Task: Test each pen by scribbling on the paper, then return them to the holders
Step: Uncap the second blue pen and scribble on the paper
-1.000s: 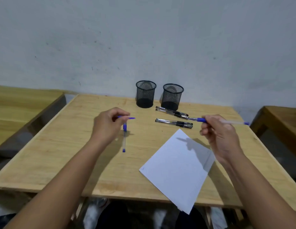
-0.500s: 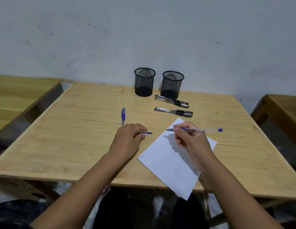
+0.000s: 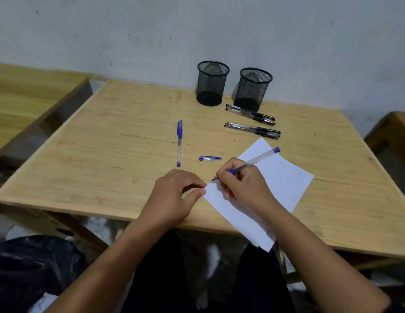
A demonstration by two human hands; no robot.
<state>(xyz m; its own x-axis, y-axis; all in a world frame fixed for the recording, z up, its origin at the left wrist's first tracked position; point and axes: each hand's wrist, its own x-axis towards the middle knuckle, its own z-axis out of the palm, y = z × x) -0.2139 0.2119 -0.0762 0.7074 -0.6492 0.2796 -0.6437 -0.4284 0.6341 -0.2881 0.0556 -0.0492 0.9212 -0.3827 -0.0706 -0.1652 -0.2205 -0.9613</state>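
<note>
The right hand [image 3: 242, 184] holds an uncapped blue pen [image 3: 253, 162] in a writing grip, fingers clamped round the barrel, tip down at the near-left corner of the paper [image 3: 285, 184], which looks ready for the first scribble; no mark shows on the sheet yet. The left hand [image 3: 174, 197] rests beside that corner, fingers loosely curled and holding nothing, thumb tip touching the sheet's edge, probably to keep it from sliding under the stroke. The paper lies askew at the table's [image 3: 106, 154] near edge, one corner hanging over it, so a hard stroke there would have little support.

The cap [image 3: 209, 158] lies just beyond the hands, near enough to recap at once; a second blue pen [image 3: 179, 142], capped, lies left of it. Three black pens [image 3: 251, 122] lie capped beyond the paper, two touching, one apart, all just in front of the right holder [image 3: 252, 89]; the left holder [image 3: 212, 83] stands beside it; both seem empty. Nothing blocks the way to the holders, though the black pens lie across the path to the right one.
</note>
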